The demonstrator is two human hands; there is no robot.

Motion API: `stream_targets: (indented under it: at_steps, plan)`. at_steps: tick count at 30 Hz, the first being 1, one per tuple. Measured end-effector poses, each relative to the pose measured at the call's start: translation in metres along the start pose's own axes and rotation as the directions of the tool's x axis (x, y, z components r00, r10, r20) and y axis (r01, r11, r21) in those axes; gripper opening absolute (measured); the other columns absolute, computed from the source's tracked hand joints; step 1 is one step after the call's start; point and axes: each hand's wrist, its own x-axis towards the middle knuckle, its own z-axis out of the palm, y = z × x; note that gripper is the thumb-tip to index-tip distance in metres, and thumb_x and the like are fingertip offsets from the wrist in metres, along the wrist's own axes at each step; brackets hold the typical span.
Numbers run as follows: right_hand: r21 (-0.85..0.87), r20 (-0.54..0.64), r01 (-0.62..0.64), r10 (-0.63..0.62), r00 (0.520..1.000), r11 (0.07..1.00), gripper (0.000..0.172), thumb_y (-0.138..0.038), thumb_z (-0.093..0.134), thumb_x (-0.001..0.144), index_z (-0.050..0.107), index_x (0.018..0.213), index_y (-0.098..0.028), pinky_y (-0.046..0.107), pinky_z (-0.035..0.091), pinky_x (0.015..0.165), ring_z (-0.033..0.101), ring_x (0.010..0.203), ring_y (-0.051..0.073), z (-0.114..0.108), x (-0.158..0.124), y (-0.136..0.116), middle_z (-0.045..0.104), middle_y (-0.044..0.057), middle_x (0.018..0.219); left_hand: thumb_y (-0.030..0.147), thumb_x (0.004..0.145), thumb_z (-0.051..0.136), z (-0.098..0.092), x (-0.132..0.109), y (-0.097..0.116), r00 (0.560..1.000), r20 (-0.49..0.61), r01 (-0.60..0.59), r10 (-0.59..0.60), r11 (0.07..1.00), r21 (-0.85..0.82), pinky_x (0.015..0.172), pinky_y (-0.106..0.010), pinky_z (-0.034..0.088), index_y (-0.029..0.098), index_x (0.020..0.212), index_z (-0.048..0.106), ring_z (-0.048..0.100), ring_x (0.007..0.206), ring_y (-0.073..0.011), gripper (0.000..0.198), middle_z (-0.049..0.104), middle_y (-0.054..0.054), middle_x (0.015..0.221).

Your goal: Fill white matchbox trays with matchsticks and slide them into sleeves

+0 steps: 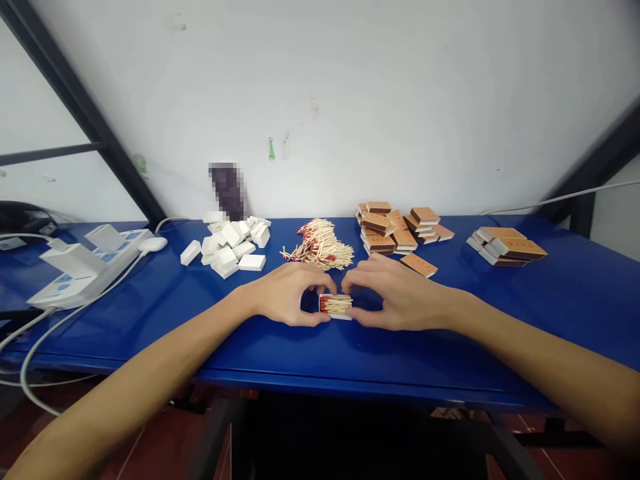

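A white matchbox tray (341, 317) filled with red-tipped matches (336, 305) lies on the blue table near its front edge. The match heads point left. My left hand (293, 293) grips the tray's left end between thumb and fingers. At the other end, my right hand (395, 293) has its thumb and fingers curled round the right corners. Just behind the hands is a heap of loose matches (323, 245). A brown matchbox sleeve (419, 265) lies close behind my right hand.
White trays (233, 243) are heaped at back left, brown matchbox sleeves (393, 230) at back right. Several matchboxes (507, 245) are stacked farther right. A power strip (90, 267) with plugs and white cables occupies the left side. A pale wall (400, 100) rises behind the table (320, 360).
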Motion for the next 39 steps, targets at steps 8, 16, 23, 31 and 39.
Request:
stream_targets:
  at_steps: [8,16,23,31,39]
  plan:
    - [-0.060,-0.017,-0.016,0.015,1.000,0.998,0.012,-0.021,0.042,0.095,0.053,0.089,-0.018,0.031,0.031,0.069,0.050,0.070,0.017,0.013,0.004,0.007,0.061,0.004,0.082,0.041,0.076,0.072,0.002,0.000,-0.001,1.000,-0.013,0.022,-0.022,1.000,0.006,0.072,-0.027,0.046,0.018,0.103,0.065,0.058,0.074,-0.0141,0.036,0.064,-0.001,0.084]
    - [-0.026,-0.014,-0.038,0.037,0.999,0.999,0.015,-0.023,0.039,0.098,0.051,0.089,-0.019,0.031,0.031,0.068,0.049,0.071,0.017,0.016,0.005,0.006,0.061,0.004,0.084,0.046,0.077,0.073,0.003,0.000,-0.002,1.000,-0.023,0.016,-0.016,1.000,0.012,0.071,-0.027,0.046,0.018,0.101,0.065,0.059,0.074,-0.0139,0.037,0.065,-0.001,0.084]
    - [0.010,0.006,-0.042,0.042,0.999,0.999,0.013,-0.022,0.043,0.095,0.049,0.084,-0.019,0.030,0.031,0.067,0.048,0.070,0.016,0.019,0.006,0.008,0.059,0.002,0.081,0.043,0.079,0.073,0.003,0.000,0.000,1.000,-0.022,0.007,-0.007,1.000,0.000,0.071,-0.027,0.045,0.018,0.091,0.067,0.060,0.076,-0.0150,0.029,0.067,-0.002,0.084]
    - [0.098,0.016,-0.077,0.076,0.997,0.992,0.017,-0.021,0.042,0.096,0.053,0.083,-0.019,0.029,0.033,0.066,0.051,0.071,0.015,0.020,0.008,0.008,0.058,0.002,0.080,0.042,0.086,0.068,0.000,0.001,0.002,1.000,0.031,0.004,-0.004,1.000,0.003,0.074,-0.027,0.046,0.018,0.101,0.071,0.062,0.081,-0.0159,0.029,0.067,-0.004,0.090]
    - [0.163,0.000,-0.053,0.053,0.999,0.985,0.012,-0.020,0.047,0.093,0.053,0.083,-0.019,0.028,0.034,0.066,0.050,0.072,0.015,0.023,0.008,0.011,0.057,0.001,0.079,0.043,0.084,0.069,0.001,0.001,0.002,0.999,0.033,0.022,-0.022,1.000,0.015,0.075,-0.028,0.046,0.017,0.098,0.069,0.062,0.081,-0.0167,0.030,0.067,-0.005,0.091]
